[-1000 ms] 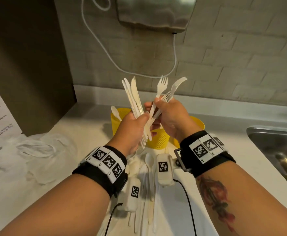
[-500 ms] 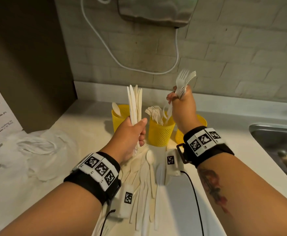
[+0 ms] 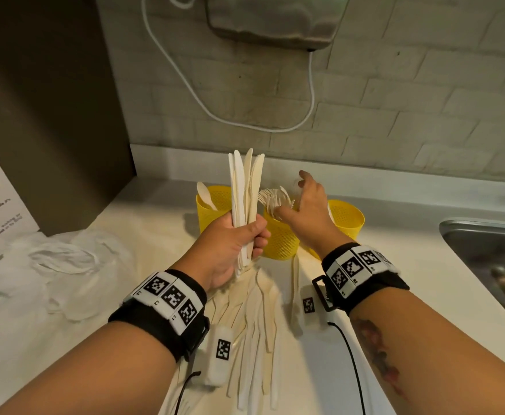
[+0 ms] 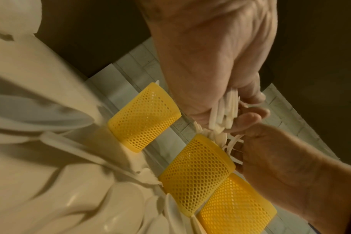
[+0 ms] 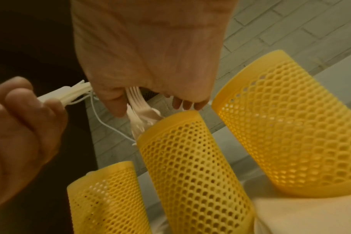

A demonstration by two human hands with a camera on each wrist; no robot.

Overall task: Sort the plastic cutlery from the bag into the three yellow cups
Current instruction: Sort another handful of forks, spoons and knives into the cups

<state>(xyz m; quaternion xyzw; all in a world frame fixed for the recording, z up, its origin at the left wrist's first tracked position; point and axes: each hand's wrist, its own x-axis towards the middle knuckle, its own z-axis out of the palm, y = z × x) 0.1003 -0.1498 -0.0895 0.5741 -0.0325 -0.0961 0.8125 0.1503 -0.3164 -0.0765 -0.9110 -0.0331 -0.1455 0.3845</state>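
My left hand (image 3: pixel 252 238) grips a bundle of white plastic knives (image 3: pixel 245 187), blades upright, just left of the middle yellow mesh cup (image 3: pixel 281 238). Their handles (image 4: pixel 224 110) stick out below my fist. My right hand (image 3: pixel 293 196) hovers over that cup with fingers spread, thumb and fingertips beside the heads of the forks (image 3: pixel 273 199) standing in it. In the right wrist view the forks (image 5: pixel 138 110) lean between thumb and palm. The left cup (image 3: pixel 212 208) holds a spoon (image 3: pixel 205 194). The right cup (image 3: pixel 347 217) is partly hidden behind my right wrist.
Several loose pieces of cutlery (image 3: pixel 254 324) lie on the white counter (image 3: pixel 143 223) under my wrists. A crumpled clear plastic bag (image 3: pixel 51 259) sits at the left. A steel sink (image 3: pixel 490 250) opens at the right. The brick wall stands close behind the cups.
My right hand came down from head height with the forks and let them into the middle cup. It has opened. The left hand keeps its hold on the knives.
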